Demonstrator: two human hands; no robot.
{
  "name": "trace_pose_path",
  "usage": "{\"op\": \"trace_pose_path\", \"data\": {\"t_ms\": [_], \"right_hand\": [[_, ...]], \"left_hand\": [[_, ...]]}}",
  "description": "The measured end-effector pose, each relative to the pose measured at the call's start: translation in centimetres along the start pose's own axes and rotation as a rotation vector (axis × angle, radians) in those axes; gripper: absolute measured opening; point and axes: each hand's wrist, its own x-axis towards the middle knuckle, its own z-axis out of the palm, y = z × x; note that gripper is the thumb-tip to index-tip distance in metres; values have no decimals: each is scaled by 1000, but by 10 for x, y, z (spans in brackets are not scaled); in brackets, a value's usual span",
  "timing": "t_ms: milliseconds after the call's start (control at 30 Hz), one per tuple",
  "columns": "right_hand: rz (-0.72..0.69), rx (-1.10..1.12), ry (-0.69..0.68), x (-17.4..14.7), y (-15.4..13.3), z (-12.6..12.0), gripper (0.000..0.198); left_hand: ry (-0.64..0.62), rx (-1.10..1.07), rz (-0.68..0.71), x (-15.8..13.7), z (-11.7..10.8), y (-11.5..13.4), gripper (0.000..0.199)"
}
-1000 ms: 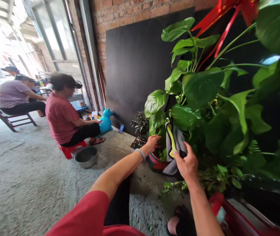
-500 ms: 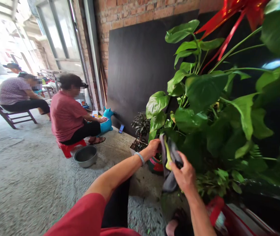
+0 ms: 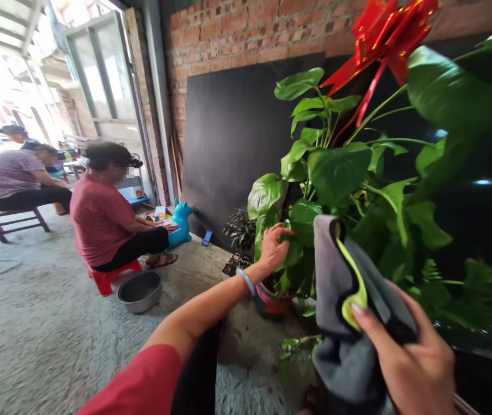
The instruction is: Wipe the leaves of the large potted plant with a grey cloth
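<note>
A grey cloth (image 3: 330, 276) with black and yellow-green edging hangs bunched from my right hand (image 3: 423, 357). The thumb presses on the yellow-green part while the other fingers go behind the folds. My left hand (image 3: 274, 248), with a pale bangle at the wrist, reaches in among the leaves of a large green potted plant (image 3: 336, 173). Its fingers are bent and apart, close to a leaf; whether they touch it I cannot tell. Below that hand stands the plant's red and green pot (image 3: 271, 302). A red ribbon bow (image 3: 390, 43) tops the plant.
A small dark-leaved plant (image 3: 239, 230) stands left of the large one. A grey basin (image 3: 139, 291) rests on the concrete floor near a person in a red shirt (image 3: 102, 213) on a red stool (image 3: 106, 281). A dark panel (image 3: 237, 132) leans on the brick wall.
My left hand has come away from the cloth and moved up to the leaves. My right hand has brought the cloth closer to me and to the right. The view has shifted slightly.
</note>
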Motion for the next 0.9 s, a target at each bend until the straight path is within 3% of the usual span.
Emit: {"op": "trace_pose_path", "data": {"t_ms": [67,167,233,333,400,467,567,667,767,900], "right_hand": [[-89,67,34,23,-16,26,73],[-97,168,-67,51,-10,54,69],[6,162,-58,64,4,54,65],[95,125,121,71,12,35,69],[27,117,195,72,5,28,73],[-95,117,184,71,-5,33,73],[-121,87,28,64,-6,53,78],[71,75,-137,42,19,61,84],[234,125,-171,11,48,47,80],[340,212,-189,-20,60,13,77]], "left_hand": [[-129,-85,-71,12,15,10,33],[-288,-306,-285,22,29,14,26],[-294,-382,-357,21,28,13,33],[-280,-366,-374,17,17,9,54],[-305,-361,-395,13,11,8,62],[-349,-404,-405,12,10,10,66],[-409,-485,-373,10,14,13,65],[-429,-496,-362,6,9,11,62],[-408,-472,-441,-1,-5,1,61],[-301,-453,-558,-12,-24,-13,39]]}}
